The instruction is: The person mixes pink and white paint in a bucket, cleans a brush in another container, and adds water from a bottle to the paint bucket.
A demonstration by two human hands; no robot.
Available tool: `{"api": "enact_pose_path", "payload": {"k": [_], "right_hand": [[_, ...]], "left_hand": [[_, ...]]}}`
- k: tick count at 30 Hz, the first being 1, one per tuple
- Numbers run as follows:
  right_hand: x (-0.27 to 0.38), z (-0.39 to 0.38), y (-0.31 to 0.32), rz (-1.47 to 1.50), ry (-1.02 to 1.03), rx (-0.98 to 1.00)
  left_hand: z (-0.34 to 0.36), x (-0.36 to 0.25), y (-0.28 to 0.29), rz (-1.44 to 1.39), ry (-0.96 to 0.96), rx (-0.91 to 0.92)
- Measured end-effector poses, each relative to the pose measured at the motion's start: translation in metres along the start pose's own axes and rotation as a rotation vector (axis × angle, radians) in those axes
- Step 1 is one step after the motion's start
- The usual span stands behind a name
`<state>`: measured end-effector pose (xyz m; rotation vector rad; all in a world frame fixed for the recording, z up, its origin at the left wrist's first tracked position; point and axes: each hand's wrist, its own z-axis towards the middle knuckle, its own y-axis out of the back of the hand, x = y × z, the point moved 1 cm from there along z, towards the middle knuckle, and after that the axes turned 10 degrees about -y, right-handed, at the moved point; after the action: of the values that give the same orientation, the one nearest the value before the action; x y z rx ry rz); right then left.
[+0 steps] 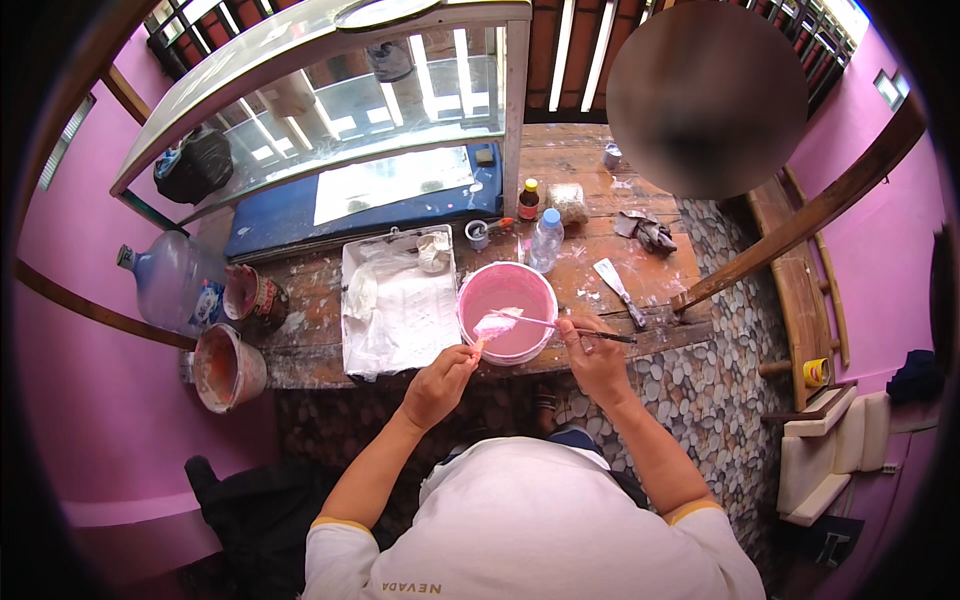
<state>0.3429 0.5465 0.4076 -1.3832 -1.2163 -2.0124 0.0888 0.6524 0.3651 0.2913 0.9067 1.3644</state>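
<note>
My left hand [438, 387] is closed on the orange handle of a small tool whose head [495, 323] is coated in pinkish-white paste; its exact kind is hard to tell. Between the fingers of my right hand [596, 362] is a thin stick [612, 336], dark at its right end and pink toward its left end. The stick's pink end reaches the paste-covered head. Both meet above the near part of a round bucket [461, 308] with pink inner walls, which holds pinkish liquid. A white-coated rectangular tray [400, 320] lies left of the bucket.
Behind the bucket stand a clear bottle [547, 242], a brown bottle [529, 200] and a small grey cup [478, 236]. A putty knife [620, 292] and a crumpled cloth [648, 231] lie right. Stained pails [228, 368] and a water jug [178, 280] stand left; a glass case [515, 110] is behind.
</note>
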Motion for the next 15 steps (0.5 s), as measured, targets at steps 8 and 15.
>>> {"api": "enact_pose_path", "payload": {"k": [8, 15], "right_hand": [[-0.015, 0.003, 0.007, -0.043, -0.062, -0.001], [-0.025, 0.009, 0.011, -0.08, 0.011, -0.124]], "left_hand": [[-0.001, 0.0, -0.005, -0.047, 0.041, -0.065], [0.001, 0.013, -0.008, -0.054, 0.223, -0.238]]}}
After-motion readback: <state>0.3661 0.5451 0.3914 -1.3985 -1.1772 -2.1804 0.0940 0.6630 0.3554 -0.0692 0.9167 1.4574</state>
